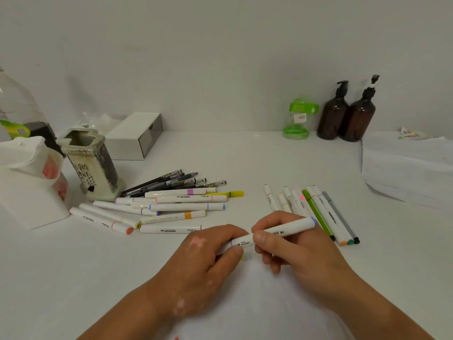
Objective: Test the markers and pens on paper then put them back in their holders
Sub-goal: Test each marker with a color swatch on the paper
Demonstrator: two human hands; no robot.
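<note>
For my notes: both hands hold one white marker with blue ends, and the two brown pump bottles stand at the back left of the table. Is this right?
Not quite. In the head view, the brown pump bottles stand at the back right, not left. The rest holds: left hand and right hand hold one white marker with blue ends.
</note>
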